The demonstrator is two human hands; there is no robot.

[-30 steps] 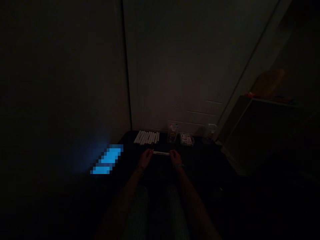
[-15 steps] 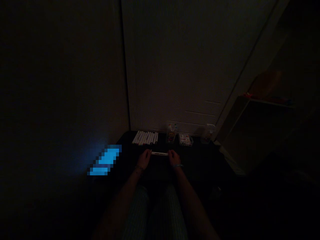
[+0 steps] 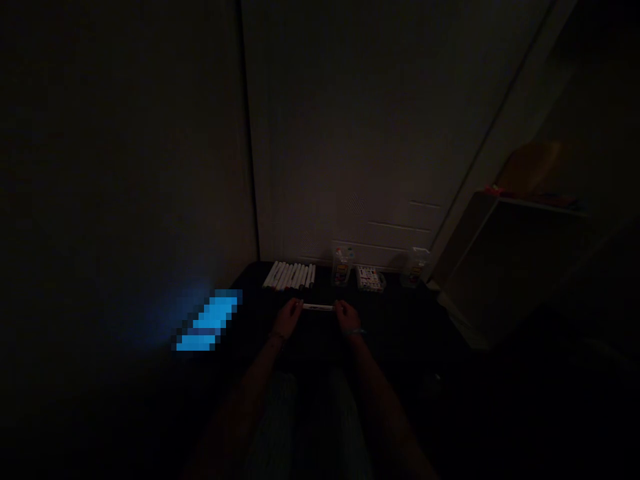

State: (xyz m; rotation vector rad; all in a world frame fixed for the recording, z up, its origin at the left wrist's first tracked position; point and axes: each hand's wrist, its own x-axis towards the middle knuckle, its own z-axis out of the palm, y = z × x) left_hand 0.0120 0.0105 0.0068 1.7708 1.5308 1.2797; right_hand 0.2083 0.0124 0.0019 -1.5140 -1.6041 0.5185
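The left hand (image 3: 289, 318) and right hand (image 3: 347, 316) each pinch one end of a marker (image 3: 319, 307), roughly level between them over the table (image 3: 400, 323); whether it touches is too dim to tell. Light, even pressure from both sides should keep it straight. Beyond lie other markers (image 3: 289, 275). Since the earlier frame, the hold looks unchanged; the view has shifted slightly.

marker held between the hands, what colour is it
The marker is white with dark markings, seen in the head view.

Marker (image 3: 319, 307) — smooth plastic; wall (image 3: 350, 133) — matt.
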